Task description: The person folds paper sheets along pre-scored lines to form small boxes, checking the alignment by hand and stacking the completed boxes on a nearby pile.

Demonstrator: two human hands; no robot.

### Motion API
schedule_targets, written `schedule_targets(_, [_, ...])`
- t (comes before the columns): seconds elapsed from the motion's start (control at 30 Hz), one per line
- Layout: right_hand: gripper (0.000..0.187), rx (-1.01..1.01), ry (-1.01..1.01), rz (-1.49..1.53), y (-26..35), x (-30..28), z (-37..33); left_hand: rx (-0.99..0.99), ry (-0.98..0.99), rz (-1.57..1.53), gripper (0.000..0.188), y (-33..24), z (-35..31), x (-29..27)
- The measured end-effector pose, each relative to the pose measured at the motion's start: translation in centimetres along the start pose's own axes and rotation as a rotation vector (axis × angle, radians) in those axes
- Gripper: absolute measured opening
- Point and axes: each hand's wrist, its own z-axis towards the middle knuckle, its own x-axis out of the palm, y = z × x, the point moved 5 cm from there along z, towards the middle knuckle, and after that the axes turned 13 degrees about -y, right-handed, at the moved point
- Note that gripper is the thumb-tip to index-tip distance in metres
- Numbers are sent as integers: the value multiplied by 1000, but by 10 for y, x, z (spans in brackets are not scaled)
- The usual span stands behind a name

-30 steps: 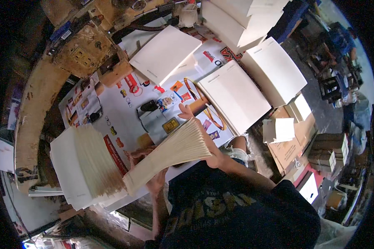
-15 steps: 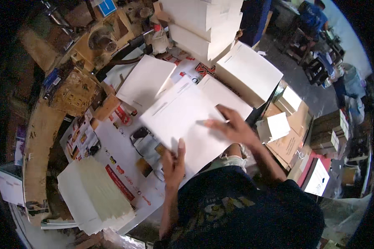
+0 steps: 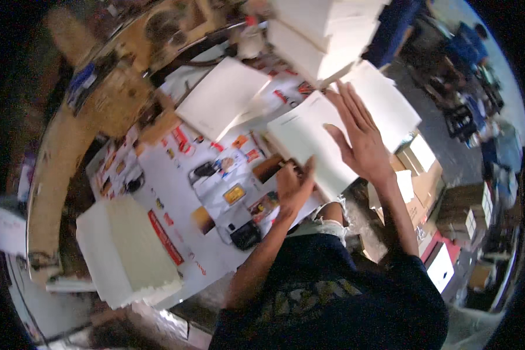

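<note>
A stack of white paper sheets [image 3: 309, 131] lies at the right of the table in front of me, with a short printed line near its far edge. My right hand [image 3: 361, 140] rests flat over the stack's right side, fingers stretched out and thumb apart. At the stack's near-left edge is my left hand [image 3: 294, 186], its thumb raised apart from the bent fingers and touching the edge. Neither hand has a separate sheet in it. Left of the stack lies another pile of white sheets [image 3: 224, 96], slightly skewed.
A fanned pile of cream-white sheets [image 3: 125, 251] sits at the table's near left. Tall paper stacks [image 3: 326, 41] stand at the back, with another pile [image 3: 382, 105] to their right. Printed sheeting [image 3: 175, 175] covers the table. Wooden machine parts [image 3: 111, 122] border the left; cardboard boxes [image 3: 466, 210] stand at right.
The white sheet held up between both hands now lies on the right stack, let go. Both hands have moved right and away from me, the right one flattening out. The view has shifted slightly.
</note>
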Motion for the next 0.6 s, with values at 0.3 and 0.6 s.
schedule_targets(0.3, [65, 43, 180, 16, -36, 77, -54, -490, 255, -598, 63, -5, -21, -2])
schedule_targets(0.6, [62, 50, 226, 5, -46, 77, -56, -563, 436, -939, 105, -60, -59, -6])
